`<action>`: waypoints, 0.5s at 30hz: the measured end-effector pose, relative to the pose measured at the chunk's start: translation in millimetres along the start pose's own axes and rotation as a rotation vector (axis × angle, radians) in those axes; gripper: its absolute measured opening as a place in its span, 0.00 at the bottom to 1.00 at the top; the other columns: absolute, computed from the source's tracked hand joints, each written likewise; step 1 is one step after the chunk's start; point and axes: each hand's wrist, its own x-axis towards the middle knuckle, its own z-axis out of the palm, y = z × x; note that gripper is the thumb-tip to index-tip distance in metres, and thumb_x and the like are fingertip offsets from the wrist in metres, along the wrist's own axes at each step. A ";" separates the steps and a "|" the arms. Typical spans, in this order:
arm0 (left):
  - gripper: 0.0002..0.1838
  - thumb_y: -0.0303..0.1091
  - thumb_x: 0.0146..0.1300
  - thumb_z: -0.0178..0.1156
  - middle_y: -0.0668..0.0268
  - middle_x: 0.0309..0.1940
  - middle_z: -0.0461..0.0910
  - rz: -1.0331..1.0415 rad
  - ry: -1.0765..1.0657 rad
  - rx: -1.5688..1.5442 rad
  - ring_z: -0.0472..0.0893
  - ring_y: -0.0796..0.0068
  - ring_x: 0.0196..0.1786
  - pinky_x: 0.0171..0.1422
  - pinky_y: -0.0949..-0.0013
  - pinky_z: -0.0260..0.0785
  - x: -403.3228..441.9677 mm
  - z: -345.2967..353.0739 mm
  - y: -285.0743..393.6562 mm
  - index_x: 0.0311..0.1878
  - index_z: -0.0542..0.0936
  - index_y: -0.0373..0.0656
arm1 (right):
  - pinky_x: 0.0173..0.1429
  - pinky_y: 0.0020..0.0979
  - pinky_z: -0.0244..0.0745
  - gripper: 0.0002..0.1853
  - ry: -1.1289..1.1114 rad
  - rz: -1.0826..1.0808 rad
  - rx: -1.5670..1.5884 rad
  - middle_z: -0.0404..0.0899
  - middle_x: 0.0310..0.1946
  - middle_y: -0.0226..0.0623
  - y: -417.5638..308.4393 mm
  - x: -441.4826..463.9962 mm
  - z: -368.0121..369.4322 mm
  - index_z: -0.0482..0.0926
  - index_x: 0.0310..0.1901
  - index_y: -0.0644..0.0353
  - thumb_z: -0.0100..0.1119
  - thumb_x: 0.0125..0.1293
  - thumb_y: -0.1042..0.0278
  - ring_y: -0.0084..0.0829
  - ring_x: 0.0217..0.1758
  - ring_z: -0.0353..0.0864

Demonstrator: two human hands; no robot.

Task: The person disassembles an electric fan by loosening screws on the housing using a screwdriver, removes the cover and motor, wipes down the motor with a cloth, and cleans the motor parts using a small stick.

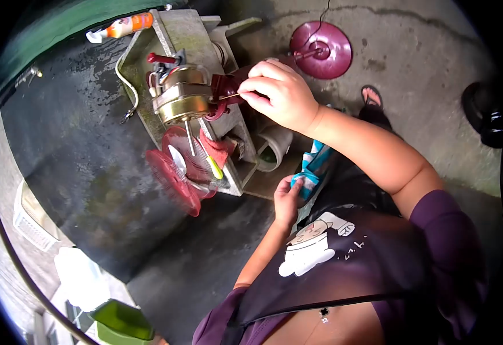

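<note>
My right hand (pixel 280 95) is closed, its fingertips pinching a thin stick (pixel 229 96) whose far end reaches the dark red bracket (pixel 221 86) beside a fan motor. The brass-coloured motor (pixel 183 100), with a bare metal shaft, sits over a worn grey stand (pixel 188 37). Lower down, my left hand (pixel 287 201) is closed on a blue and white patterned cloth (pixel 306 181) near the front of my black apron. Below the motor are a red translucent plastic piece (pixel 171 181), a red cloth (pixel 216 148) and a yellow-green handled tool (pixel 214 168).
An orange and white spray bottle (pixel 128 26) lies at the upper left. A dark pink round base (pixel 321 49) stands on the concrete floor, with a cord above it. A green container (pixel 124 319) and a white basket (pixel 33 221) are at the lower left.
</note>
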 end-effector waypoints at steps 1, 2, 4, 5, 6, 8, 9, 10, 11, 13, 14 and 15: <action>0.05 0.26 0.71 0.60 0.68 0.42 0.83 -0.058 -0.010 -0.020 0.81 0.80 0.43 0.52 0.75 0.73 -2.3 0.0 0.3 0.48 0.80 0.39 | 0.45 0.35 0.75 0.04 -0.007 0.015 0.021 0.76 0.33 0.28 2.2 -2.6 2.8 0.81 0.30 0.54 0.67 0.57 0.67 0.33 0.40 0.78; 0.05 0.26 0.71 0.60 0.68 0.41 0.84 -0.100 0.003 -0.005 0.81 0.80 0.43 0.52 0.74 0.73 -5.6 -0.1 1.8 0.48 0.80 0.39 | 0.45 0.35 0.76 0.04 -0.018 0.023 0.039 0.76 0.33 0.28 1.7 -1.9 5.0 0.82 0.30 0.53 0.67 0.57 0.66 0.33 0.40 0.78; 0.06 0.27 0.71 0.60 0.68 0.41 0.84 -0.137 0.014 0.015 0.81 0.80 0.42 0.52 0.74 0.74 -5.6 1.6 4.8 0.48 0.80 0.39 | 0.44 0.35 0.76 0.04 -0.031 0.026 0.066 0.76 0.33 0.30 6.2 -1.2 7.5 0.82 0.31 0.55 0.68 0.57 0.68 0.35 0.39 0.78; 0.06 0.27 0.71 0.60 0.68 0.41 0.84 -0.149 0.028 0.023 0.81 0.80 0.42 0.52 0.74 0.74 -5.9 0.9 6.3 0.48 0.80 0.39 | 0.44 0.35 0.76 0.05 -0.051 0.000 0.071 0.77 0.33 0.31 5.2 0.8 7.9 0.82 0.33 0.57 0.69 0.57 0.69 0.36 0.38 0.78; 0.05 0.27 0.71 0.60 0.67 0.41 0.84 -0.143 0.031 0.027 0.81 0.80 0.42 0.52 0.74 0.74 -3.7 1.6 6.8 0.48 0.80 0.39 | 0.44 0.35 0.76 0.05 -0.050 0.017 0.087 0.77 0.33 0.31 8.6 1.8 8.9 0.82 0.33 0.57 0.69 0.57 0.69 0.36 0.38 0.78; 0.05 0.27 0.71 0.60 0.67 0.41 0.84 -0.142 0.048 0.035 0.81 0.80 0.42 0.52 0.74 0.74 -1.7 2.1 10.0 0.47 0.80 0.40 | 0.44 0.36 0.77 0.06 -0.060 0.020 0.089 0.77 0.34 0.32 13.9 5.4 11.9 0.83 0.33 0.56 0.70 0.57 0.68 0.36 0.38 0.79; 0.05 0.28 0.72 0.60 0.67 0.42 0.84 -0.133 0.055 0.023 0.82 0.79 0.43 0.52 0.73 0.74 -2.7 4.8 15.4 0.47 0.80 0.40 | 0.43 0.35 0.76 0.05 -0.050 0.020 0.119 0.77 0.34 0.32 13.8 6.7 11.6 0.82 0.33 0.57 0.70 0.56 0.70 0.36 0.38 0.79; 0.05 0.28 0.72 0.59 0.67 0.42 0.84 -0.122 0.060 0.009 0.82 0.78 0.43 0.52 0.72 0.75 -2.2 8.3 20.2 0.47 0.80 0.41 | 0.43 0.35 0.76 0.05 -0.051 0.024 0.123 0.77 0.34 0.32 12.7 6.6 6.9 0.82 0.33 0.57 0.70 0.56 0.70 0.36 0.38 0.79; 0.04 0.28 0.72 0.59 0.67 0.41 0.84 -0.117 0.067 -0.057 0.82 0.77 0.44 0.53 0.71 0.75 -0.3 10.1 25.9 0.47 0.80 0.42 | 0.43 0.33 0.76 0.05 -0.099 0.085 0.236 0.77 0.33 0.33 12.0 5.0 -1.2 0.82 0.33 0.58 0.70 0.56 0.72 0.35 0.38 0.79; 0.08 0.32 0.74 0.56 0.65 0.45 0.84 -0.113 0.074 -0.132 0.82 0.73 0.48 0.57 0.67 0.75 4.7 15.8 41.0 0.51 0.78 0.41 | 0.42 0.29 0.75 0.05 -0.263 0.186 0.455 0.75 0.33 0.33 18.4 -1.0 -17.0 0.82 0.33 0.60 0.69 0.57 0.75 0.30 0.37 0.79; 0.10 0.34 0.75 0.54 0.64 0.46 0.83 -0.119 0.063 -0.175 0.82 0.72 0.49 0.58 0.66 0.75 8.5 17.7 49.9 0.52 0.78 0.41 | 0.41 0.28 0.73 0.04 -0.360 0.269 0.573 0.76 0.33 0.31 21.6 -6.3 -22.8 0.82 0.34 0.61 0.69 0.60 0.74 0.25 0.36 0.78; 0.13 0.36 0.77 0.51 0.63 0.49 0.82 -0.123 0.038 -0.194 0.82 0.70 0.51 0.61 0.63 0.74 11.6 20.1 57.6 0.55 0.76 0.40 | 0.41 0.27 0.73 0.04 -0.382 0.341 0.599 0.76 0.33 0.29 23.1 -10.0 -28.7 0.83 0.34 0.61 0.69 0.61 0.73 0.24 0.36 0.77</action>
